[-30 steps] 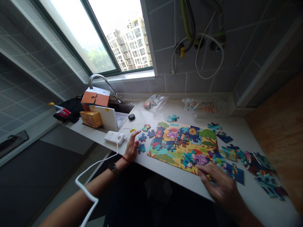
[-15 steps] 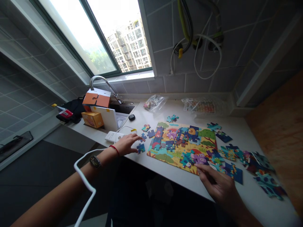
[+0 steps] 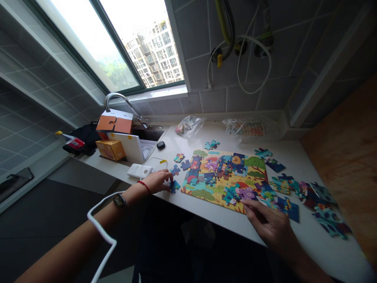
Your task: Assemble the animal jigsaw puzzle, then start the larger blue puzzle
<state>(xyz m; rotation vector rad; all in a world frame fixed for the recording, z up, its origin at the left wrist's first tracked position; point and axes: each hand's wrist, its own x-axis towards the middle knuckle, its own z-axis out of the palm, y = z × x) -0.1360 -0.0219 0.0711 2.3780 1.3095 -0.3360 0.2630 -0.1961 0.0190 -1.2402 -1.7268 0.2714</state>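
Left hand (image 3: 160,182): fingers half curled, tips at a blue jigsaw piece (image 3: 176,186) left of the jigsaw puzzle (image 3: 203,193); grip unclear. Right hand (image 3: 269,222): thumb and forefinger near together at puzzle's lower edge; cannot tell whether pinching. Surface (image 3: 194,210) white.

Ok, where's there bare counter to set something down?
Between the puzzle and the plastic packet; also between the right hand and the spotted teal pieces. It's crowded along the puzzle's right side, and around the left hand, near blue pieces and a white device.
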